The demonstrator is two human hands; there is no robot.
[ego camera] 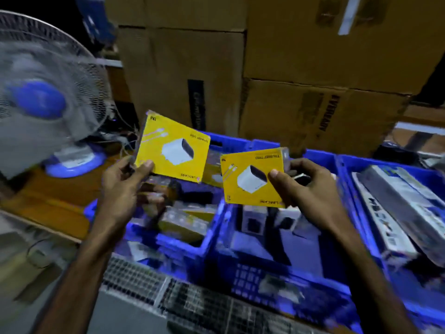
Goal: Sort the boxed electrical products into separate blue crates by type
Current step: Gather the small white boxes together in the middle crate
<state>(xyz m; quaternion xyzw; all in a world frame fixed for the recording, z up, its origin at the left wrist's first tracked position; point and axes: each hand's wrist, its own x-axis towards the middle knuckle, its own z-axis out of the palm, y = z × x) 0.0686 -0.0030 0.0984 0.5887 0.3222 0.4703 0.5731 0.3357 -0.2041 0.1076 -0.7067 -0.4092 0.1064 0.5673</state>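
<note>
hands up over the crates, one yellow charger box each. left hand [125, 179] pinches the lower left corner of the left yellow box [172, 150], thumb on the printed face, fingers curled behind. right hand [305, 186] pinches the right edge of the right yellow box [252, 179] the same way, thumb on front. both boxes are in the air, tilted, faces toward the camera, near each other but apart; print looks the same on both, so likely one type.

risks, judged: corner pinch on the left box is thin, so it could swing or slip and fall into the wrong crate. picture is blurred, labels hard to read, so a near-identical model could get mis-sorted.

around: left blue crate [207, 247] under the left hand holds mixed yellow and clear packs; middle blue crate [224, 227] holds small white boxes; right blue crate [346, 189] holds long grey boxes stacked at a slant. fan [41, 97] at far left, just beside the left crate's far corner. cardboard cartons [313, 68] stacked behind the crates. wire grille [168, 292] along the near edge. nothing stands between hands and crates.
</note>
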